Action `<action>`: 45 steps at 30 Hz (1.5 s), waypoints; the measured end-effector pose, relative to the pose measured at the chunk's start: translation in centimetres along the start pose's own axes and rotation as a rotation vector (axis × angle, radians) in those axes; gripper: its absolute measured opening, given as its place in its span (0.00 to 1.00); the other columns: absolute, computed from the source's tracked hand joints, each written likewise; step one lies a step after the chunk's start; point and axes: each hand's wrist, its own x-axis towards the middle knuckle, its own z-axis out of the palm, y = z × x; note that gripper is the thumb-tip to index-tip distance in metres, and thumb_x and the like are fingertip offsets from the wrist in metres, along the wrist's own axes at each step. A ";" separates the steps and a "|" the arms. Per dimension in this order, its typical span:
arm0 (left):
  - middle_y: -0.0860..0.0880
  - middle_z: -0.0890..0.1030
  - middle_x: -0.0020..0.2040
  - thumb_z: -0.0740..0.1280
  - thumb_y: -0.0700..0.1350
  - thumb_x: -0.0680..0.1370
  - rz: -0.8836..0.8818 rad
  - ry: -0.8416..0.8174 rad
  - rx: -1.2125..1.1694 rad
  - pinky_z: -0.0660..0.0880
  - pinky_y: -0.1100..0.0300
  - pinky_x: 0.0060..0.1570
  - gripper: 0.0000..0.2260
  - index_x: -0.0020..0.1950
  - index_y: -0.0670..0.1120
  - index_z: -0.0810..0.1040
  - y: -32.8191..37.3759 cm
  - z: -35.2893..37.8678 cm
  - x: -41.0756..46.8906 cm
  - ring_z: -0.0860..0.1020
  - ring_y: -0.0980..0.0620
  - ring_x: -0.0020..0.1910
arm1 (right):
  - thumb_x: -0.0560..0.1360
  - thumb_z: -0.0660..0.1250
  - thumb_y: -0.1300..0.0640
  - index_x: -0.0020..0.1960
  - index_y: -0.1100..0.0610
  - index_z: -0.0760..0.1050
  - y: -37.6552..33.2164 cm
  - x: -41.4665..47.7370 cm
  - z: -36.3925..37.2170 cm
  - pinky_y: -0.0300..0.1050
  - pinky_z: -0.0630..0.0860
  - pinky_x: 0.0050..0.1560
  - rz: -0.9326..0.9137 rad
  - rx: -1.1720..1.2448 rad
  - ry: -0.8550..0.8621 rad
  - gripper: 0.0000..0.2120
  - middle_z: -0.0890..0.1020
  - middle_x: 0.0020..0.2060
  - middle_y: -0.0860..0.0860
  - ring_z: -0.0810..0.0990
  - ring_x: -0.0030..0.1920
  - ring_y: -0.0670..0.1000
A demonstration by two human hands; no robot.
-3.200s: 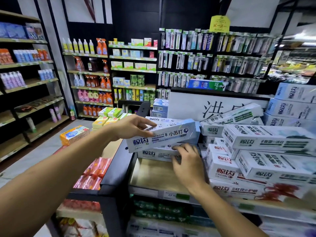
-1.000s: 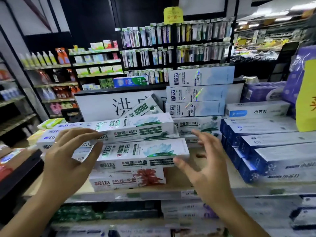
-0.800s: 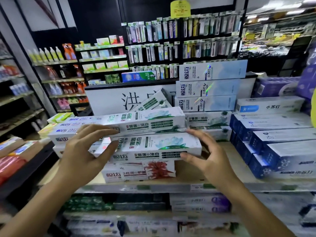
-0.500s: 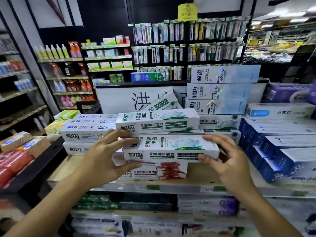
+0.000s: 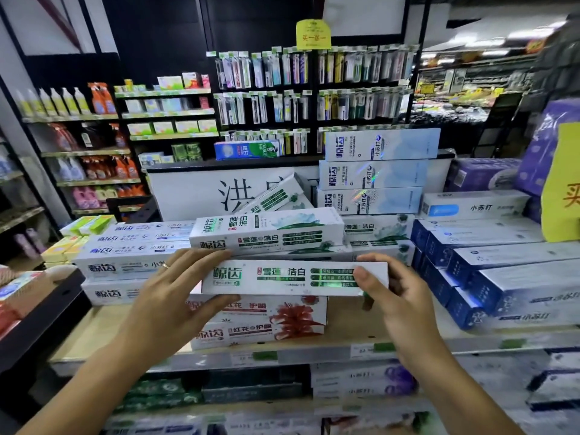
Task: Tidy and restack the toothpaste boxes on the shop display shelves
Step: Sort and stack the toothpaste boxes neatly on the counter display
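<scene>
Restack in hand: left hand (image 5: 169,296) & right hand (image 5: 398,296) grasp long white-green cardboard toothpaste box (image 5: 282,277) by ends. Next, likely: square onto red-flower box (image 5: 266,321).

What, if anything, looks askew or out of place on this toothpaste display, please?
One green-and-white box sits tilted in front of the white sign at the back, behind the middle stack, while the rest lie flat. The held box, between left hand and right hand, is roughly level.
</scene>
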 end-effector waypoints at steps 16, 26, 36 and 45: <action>0.59 0.80 0.43 0.57 0.69 0.78 -0.281 0.152 -0.316 0.75 0.68 0.34 0.19 0.65 0.62 0.71 2.5 0.0 0.2 0.78 0.56 0.38 | 0.60 0.81 0.39 0.57 0.45 0.79 0.6 -2.7 -0.6 0.39 0.73 0.27 0.086 0.176 -0.170 0.28 0.85 0.44 0.53 0.77 0.31 0.49; 0.47 0.85 0.53 0.74 0.48 0.74 -0.532 0.275 -1.289 0.78 0.59 0.56 0.22 0.67 0.49 0.75 5.9 -1.3 5.6 0.83 0.49 0.54 | 0.70 0.69 0.59 0.46 0.56 0.83 -0.1 -2.4 -1.6 0.39 0.79 0.31 0.119 0.680 -0.028 0.06 0.85 0.43 0.53 0.83 0.37 0.50; 0.44 0.86 0.51 0.70 0.39 0.75 -0.605 0.336 -1.499 0.79 0.60 0.54 0.21 0.68 0.44 0.75 5.3 -1.0 6.1 0.84 0.47 0.55 | 0.68 0.73 0.55 0.49 0.50 0.85 -0.4 -3.4 -0.1 0.45 0.82 0.34 0.139 0.535 -0.026 0.10 0.86 0.51 0.57 0.86 0.40 0.56; 0.45 0.84 0.51 0.74 0.45 0.74 -0.679 0.126 -1.303 0.80 0.60 0.47 0.18 0.63 0.53 0.80 5.7 0.8 2.2 0.83 0.48 0.47 | 0.56 0.84 0.45 0.56 0.55 0.82 0.1 -4.6 -2.7 0.52 0.83 0.46 0.175 0.449 0.176 0.31 0.85 0.53 0.57 0.85 0.51 0.57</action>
